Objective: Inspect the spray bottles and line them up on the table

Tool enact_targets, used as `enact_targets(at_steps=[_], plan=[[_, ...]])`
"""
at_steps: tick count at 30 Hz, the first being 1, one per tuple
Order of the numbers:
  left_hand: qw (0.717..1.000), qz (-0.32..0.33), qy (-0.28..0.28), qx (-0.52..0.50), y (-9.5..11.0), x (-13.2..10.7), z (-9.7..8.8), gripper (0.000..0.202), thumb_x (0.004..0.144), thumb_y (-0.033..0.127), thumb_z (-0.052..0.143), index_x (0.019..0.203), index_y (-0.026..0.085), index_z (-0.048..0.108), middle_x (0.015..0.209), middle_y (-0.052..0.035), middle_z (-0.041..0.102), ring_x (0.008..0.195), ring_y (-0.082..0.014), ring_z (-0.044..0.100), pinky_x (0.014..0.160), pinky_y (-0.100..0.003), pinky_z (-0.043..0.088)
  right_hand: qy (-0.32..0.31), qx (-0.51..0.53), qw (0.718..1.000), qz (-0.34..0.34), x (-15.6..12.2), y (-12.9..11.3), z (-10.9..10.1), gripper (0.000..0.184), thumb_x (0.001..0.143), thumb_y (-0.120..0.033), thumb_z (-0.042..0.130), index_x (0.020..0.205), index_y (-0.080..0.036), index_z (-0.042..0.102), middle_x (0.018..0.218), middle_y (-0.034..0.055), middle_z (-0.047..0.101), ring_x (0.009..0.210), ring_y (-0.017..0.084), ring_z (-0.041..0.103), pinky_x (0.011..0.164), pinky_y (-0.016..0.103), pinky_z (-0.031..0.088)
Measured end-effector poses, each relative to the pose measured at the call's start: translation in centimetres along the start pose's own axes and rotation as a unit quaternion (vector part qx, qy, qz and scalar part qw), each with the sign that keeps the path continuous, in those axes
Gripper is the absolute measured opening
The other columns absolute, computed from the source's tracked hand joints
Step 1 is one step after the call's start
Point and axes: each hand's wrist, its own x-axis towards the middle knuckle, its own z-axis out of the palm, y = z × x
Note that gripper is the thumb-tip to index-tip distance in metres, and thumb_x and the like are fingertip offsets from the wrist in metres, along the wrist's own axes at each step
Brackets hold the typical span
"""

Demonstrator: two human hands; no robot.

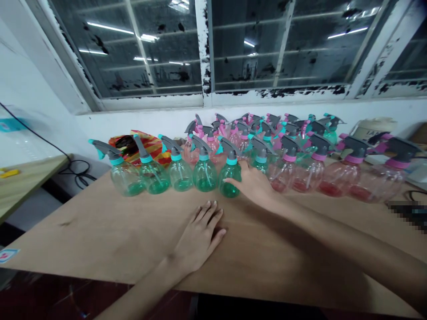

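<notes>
Right hand (252, 180) grasps the green-tinted spray bottle (227, 172) mid-front-row on the counter (133, 235); left hand (199, 235), empty, rests flat. Best handled upright, gripped lightly round the belly, clear of neighbouring bottles (204, 176).

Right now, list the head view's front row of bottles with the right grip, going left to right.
Four teal-collared bottles → fifth teal-collared bottle → right grip → four pink-collared bottles.
</notes>
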Motion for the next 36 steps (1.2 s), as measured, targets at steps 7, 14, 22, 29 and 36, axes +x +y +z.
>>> enact_targets(at_steps=[7, 14, 22, 29, 36], plan=[[1.0, -0.003, -0.002, 0.002, 0.1, 0.0, 0.0, 0.049, 0.102, 0.041, 0.037, 0.141, 0.012, 0.045, 0.15, -0.0127, 0.039, 0.14, -0.0284, 0.033, 0.113, -0.048, 0.03, -0.007, -0.018, 1.0, 0.014, 1.5, 0.2, 0.6, 0.062, 0.087, -0.048, 0.059, 0.129, -0.003, 0.048, 0.093, 0.0227, 0.072, 0.084, 0.038, 0.07, 0.066, 0.041, 0.049], [1.0, -0.001, 0.008, -0.009, 0.0, 0.0, 0.2, 0.049, 0.102, 0.04, 0.036, 0.141, 0.011, 0.046, 0.151, -0.013, 0.038, 0.14, -0.0282, 0.033, 0.112, -0.048, 0.031, 0.0, -0.01, 1.0, 0.01, 1.9, 0.6, 1.2, 0.062, 0.089, -0.053, 0.052, 0.127, -0.004, 0.05, 0.087, 0.0199, 0.071, 0.08, 0.035, 0.069, 0.064, 0.039, 0.047], [1.0, 0.001, 0.017, -0.009, -0.2, -0.1, 0.6, 0.049, 0.102, 0.04, 0.035, 0.141, 0.012, 0.044, 0.151, -0.0122, 0.038, 0.141, -0.0272, 0.032, 0.112, -0.048, 0.031, 0.01, 0.015, 1.0, 0.01, 1.6, 0.5, 1.5, 0.07, 0.089, -0.051, 0.053, 0.138, -0.003, 0.042, 0.089, 0.0209, 0.072, 0.079, 0.036, 0.069, 0.065, 0.042, 0.048], [0.999, -0.004, 0.017, -0.034, -0.4, -0.1, 0.4, 0.048, 0.102, 0.041, 0.036, 0.141, 0.015, 0.045, 0.151, -0.0112, 0.04, 0.14, -0.0273, 0.032, 0.113, -0.048, 0.03, 0.041, 0.054, 0.998, -0.015, -1.2, 1.6, -0.2, 0.068, 0.089, -0.05, 0.054, 0.143, -0.013, 0.039, 0.107, 0.0163, 0.071, 0.084, 0.031, 0.07, 0.068, 0.04, 0.051], [0.999, -0.008, 0.025, -0.041, -0.6, -0.1, 0.9, 0.05, 0.102, 0.043, 0.036, 0.141, 0.014, 0.045, 0.151, -0.012, 0.039, 0.14, -0.0273, 0.034, 0.113, -0.049, 0.029, 0.109, 0.108, 0.988, 0.011, -4.4, 7.7, -3.3, 0.032, 0.09, -0.049, 0.052, 0.098, -0.022, 0.067, 0.09, 0.0057, 0.075, 0.065, 0.022, 0.069, 0.067, 0.034, 0.049]])
